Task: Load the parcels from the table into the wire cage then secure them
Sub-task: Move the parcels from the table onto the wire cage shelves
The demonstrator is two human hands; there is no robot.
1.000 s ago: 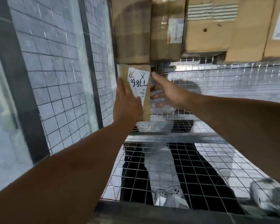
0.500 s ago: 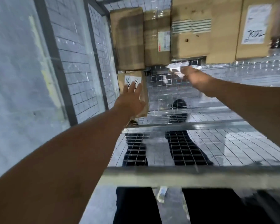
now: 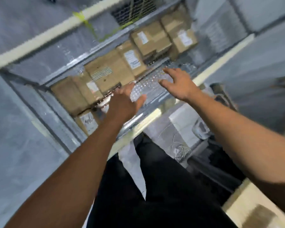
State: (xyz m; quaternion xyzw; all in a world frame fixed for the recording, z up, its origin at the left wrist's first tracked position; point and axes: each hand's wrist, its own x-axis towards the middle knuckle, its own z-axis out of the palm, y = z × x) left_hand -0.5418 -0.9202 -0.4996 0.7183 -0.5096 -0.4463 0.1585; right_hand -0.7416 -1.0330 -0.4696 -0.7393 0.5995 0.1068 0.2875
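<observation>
The view is tilted and blurred. Several brown cardboard parcels [image 3: 109, 74] with white labels stand stacked along the far side of the wire cage [image 3: 153, 84]. A small parcel with a handwritten label [image 3: 88, 122] sits low at the left end of the stack. My left hand [image 3: 123, 102] hovers open over the cage's mesh, just right of that parcel and holding nothing. My right hand [image 3: 179, 84] is open too, fingers spread above the shiny mesh, empty.
A pale metal bar [image 3: 138, 127] crosses under my forearms. A white box with tangled cables [image 3: 181, 137] lies below right. Dark trousers [image 3: 155, 186] fill the bottom centre. Yellow-green cord [image 3: 89, 25] is tied at the upper frame. A cardboard corner [image 3: 257, 209] shows at bottom right.
My left hand has come off the small labelled parcel, which stays in the cage. Both hands have drawn back and the view has swung up and rolled sideways.
</observation>
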